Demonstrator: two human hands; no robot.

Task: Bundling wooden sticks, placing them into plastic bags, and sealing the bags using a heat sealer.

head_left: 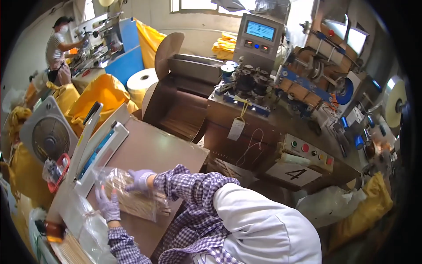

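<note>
A clear plastic bag [138,203] of thin, light-brown wooden sticks lies slanted on the pinkish-brown table [165,147]. My left hand [107,206], in a pale lilac glove with bare fingertips, holds the bag's left end, its fingers pointing up along the edge. At the bag's upper side my right hand [140,179], gloved alike, grips the plastic, with some fingers partly hidden. Just beyond the bag's left end stands a white, long-armed bag sealer [103,154] with a blue strip.
Clear plastic bags [83,215] lie left of my left hand, near a red-rimmed basket [62,174]. A grey box fan [49,134] stands farther left. Ahead is a machine with a screen [259,33] and a button panel [307,153]. A masked person [57,50] works at the far left.
</note>
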